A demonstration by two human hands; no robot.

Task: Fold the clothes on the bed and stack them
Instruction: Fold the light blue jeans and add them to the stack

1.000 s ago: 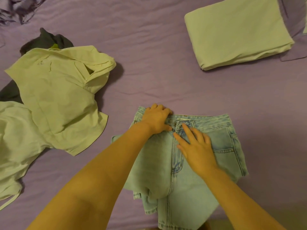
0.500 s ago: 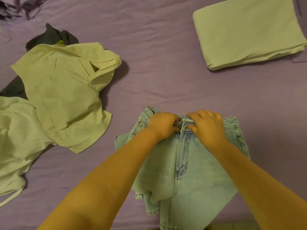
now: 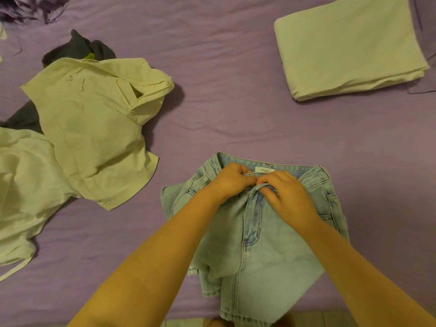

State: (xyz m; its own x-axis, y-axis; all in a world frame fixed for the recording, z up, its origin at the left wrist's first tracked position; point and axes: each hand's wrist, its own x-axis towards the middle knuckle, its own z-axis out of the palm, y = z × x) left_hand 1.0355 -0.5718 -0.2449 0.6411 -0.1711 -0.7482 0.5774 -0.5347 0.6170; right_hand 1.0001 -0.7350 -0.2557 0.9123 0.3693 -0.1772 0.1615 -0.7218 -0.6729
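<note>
Your left hand and right hand both pinch the waistband of the jeans, which lie front-up on the bed before you, well apart from the folded cloth.

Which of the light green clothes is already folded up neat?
The folded cloth at the top right of the bed. It lies as a flat, tidy rectangle, while the shirt on the left lies spread out and rumpled.

A wrinkled purple bedsheet covers the whole bed.
</note>
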